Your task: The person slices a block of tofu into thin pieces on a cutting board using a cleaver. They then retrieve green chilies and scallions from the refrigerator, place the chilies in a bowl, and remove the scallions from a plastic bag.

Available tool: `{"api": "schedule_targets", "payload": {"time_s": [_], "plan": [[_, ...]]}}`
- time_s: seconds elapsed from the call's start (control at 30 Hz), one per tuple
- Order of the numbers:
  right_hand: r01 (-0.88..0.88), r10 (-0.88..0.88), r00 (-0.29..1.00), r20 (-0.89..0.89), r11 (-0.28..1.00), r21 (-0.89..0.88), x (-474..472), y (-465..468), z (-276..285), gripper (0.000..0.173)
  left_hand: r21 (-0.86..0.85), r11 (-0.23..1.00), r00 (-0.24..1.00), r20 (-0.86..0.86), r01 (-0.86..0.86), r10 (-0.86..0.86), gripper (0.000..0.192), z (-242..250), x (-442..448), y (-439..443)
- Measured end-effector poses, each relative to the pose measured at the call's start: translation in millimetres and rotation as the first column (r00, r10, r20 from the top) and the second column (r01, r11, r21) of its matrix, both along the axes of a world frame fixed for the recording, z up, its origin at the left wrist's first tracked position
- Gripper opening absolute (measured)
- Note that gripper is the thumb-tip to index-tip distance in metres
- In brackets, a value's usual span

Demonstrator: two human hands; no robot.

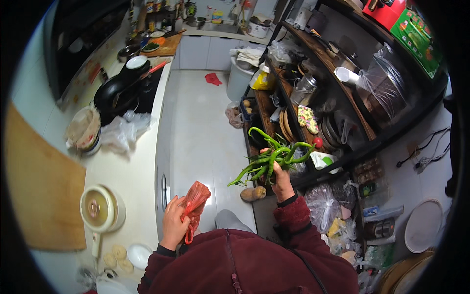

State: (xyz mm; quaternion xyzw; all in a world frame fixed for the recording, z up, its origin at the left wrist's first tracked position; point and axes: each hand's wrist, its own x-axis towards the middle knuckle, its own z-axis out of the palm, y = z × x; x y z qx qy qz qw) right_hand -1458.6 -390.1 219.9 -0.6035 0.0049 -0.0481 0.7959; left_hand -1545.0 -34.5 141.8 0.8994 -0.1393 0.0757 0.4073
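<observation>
A bunch of long green chili peppers (pixel 273 160) is gripped in my right hand (pixel 283 182), held out in front of the shelving rack. Several curled peppers stick out past the fingers on both sides. My left hand (pixel 174 222) holds a thin red plastic bag (pixel 196 200), bunched between thumb and fingers beside the counter edge. The bag is crumpled, and I cannot tell whether anything is inside it. Both hands are in front of my dark red jacket, well apart from each other.
On the left counter (pixel 136 176) stand a lidded pot with a handle (pixel 101 209), a plastic bag (pixel 126 132) and a black wok (pixel 115 93). The wood-and-metal shelving rack (pixel 326 70) crowds the right side. A squash (pixel 253 193) and a red scrap (pixel 213 79) lie low by the tiled floor (pixel 194 121).
</observation>
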Motion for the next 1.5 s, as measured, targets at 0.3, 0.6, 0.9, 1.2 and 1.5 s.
{"api": "schedule_targets", "payload": {"time_s": [0.3,0.6,0.9,1.2,1.5], "plan": [[0.039,-0.039,0.999,0.022,0.999,0.001,180.5,-59.5,-23.4,0.048,-0.016,1.0,1.0,-0.022,0.009,-0.01,0.013,-24.1,205.4,-42.4],[-0.024,0.024,1.0,-0.012,1.0,-0.015,372.5,-102.8,-28.4,0.055,0.043,0.998,0.998,0.02,-0.053,0.052,0.011,1.1,414.5,-78.3],[0.12,-0.119,0.992,-0.031,0.992,0.032,548.7,-77.1,-43.1,0.042,-0.226,0.96,0.986,-0.016,-0.167,0.168,0.015,0.1,624.4,-79.4],[0.151,-0.151,0.988,0.004,0.989,0.0,674.0,-70.6,-27.0,0.05,-0.255,0.949,0.981,-0.102,-0.184,0.162,0.015,9.9,794.8,-73.4],[0.224,-0.226,0.973,0.043,0.973,0.05,828.4,-106.2,-39.6,0.045,-0.216,0.946,0.971,-0.044,-0.241,0.237,0.015,-24.9,935.2,-87.7]]}}
